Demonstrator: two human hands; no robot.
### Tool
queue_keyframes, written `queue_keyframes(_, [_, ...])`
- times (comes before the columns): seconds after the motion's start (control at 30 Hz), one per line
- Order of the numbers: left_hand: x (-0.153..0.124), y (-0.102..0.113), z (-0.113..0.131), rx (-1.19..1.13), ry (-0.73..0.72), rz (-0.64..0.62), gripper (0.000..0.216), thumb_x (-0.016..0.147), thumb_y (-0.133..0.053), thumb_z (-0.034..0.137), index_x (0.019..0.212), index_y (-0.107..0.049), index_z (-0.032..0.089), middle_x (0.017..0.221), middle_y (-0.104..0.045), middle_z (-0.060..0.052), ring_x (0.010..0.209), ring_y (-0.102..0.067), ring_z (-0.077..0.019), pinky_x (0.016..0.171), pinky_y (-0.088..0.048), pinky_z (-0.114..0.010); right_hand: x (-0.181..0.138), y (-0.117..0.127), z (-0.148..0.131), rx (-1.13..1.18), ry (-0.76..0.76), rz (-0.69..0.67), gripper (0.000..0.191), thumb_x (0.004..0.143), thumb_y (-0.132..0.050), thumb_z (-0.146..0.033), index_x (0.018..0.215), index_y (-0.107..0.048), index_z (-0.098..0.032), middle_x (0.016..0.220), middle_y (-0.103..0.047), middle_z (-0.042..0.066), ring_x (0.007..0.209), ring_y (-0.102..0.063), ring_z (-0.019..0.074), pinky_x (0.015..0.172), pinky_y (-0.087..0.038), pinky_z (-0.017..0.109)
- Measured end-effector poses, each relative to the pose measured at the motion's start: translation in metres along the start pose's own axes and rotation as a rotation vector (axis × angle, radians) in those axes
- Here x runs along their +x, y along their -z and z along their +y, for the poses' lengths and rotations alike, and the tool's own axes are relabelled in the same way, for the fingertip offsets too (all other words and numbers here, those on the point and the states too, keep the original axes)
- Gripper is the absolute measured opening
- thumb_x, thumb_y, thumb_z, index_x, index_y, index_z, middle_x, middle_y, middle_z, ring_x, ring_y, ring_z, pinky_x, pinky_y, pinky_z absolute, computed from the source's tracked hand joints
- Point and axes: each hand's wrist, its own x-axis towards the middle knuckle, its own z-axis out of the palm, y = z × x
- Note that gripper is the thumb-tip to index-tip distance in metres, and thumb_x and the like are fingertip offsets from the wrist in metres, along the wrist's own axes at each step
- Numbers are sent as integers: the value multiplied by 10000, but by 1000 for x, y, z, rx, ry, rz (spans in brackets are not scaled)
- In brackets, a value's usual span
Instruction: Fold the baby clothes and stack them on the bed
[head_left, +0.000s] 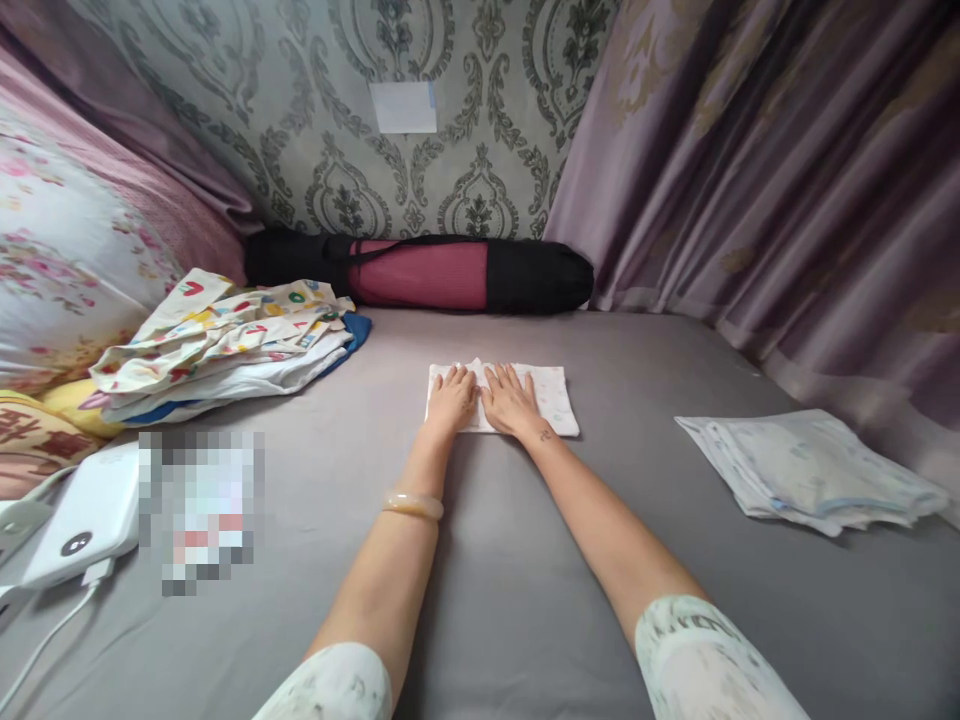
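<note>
A folded white cloth (pixel 555 400) with a faint print lies on the grey sheet in front of me, roughly rectangular. Flat on its left part rests my left hand (pixel 453 398), fingers stretched out. My right hand (pixel 511 400) presses on the cloth's middle with its fingers spread, close beside the left one. Both palms face down, and part of the cloth is hidden under them. Neither hand grips anything.
A stack of folded pale cloths (pixel 810 465) lies at the right. Rumpled patterned clothes (pixel 225 345) are piled at the left, above a white power bank (pixel 86 510) with cables and a pixelated patch. A black and red long bag (pixel 420 273) lies along the wall.
</note>
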Motion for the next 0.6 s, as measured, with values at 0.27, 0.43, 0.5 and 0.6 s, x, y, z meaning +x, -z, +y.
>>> queue_keyframes(0.27, [-1,7,6,80,11,-57,276,950,-436,224,1198,-556,231,1440,-487,-143,1412,-340,-283,1147,-214,-527,-2,3,2,63,-3,5,559,1008,-223,-361,1528,-301,-169,1604,-241,85,1480,-152,231,1182,-53,493])
queue_keyframes(0.43, [-1,6,10,78,-17,37,340,970,-407,258,1288,-524,229,1474,-456,-154,1425,-327,-280,1168,-159,-531,-8,12,16,54,-67,89,560,1008,-235,-346,1521,-309,-135,1612,-206,110,1489,-110,244,1182,-29,504])
queue_keyframes(0.5, [-1,4,10,86,-16,27,347,972,-408,280,1294,-524,222,1476,-456,-154,1431,-315,-288,1171,-140,-538,-9,11,22,38,-94,81,561,1007,-246,-342,1519,-313,-123,1607,-219,112,1485,-123,250,1181,-33,511])
queue_keyframes(0.6, [0,-2,8,111,0,-31,353,968,-420,308,1293,-526,218,1480,-451,-151,1437,-296,-303,1165,-150,-545,-10,7,29,26,-120,44,564,1006,-250,-351,1520,-312,-126,1604,-235,104,1476,-158,254,1179,-76,508])
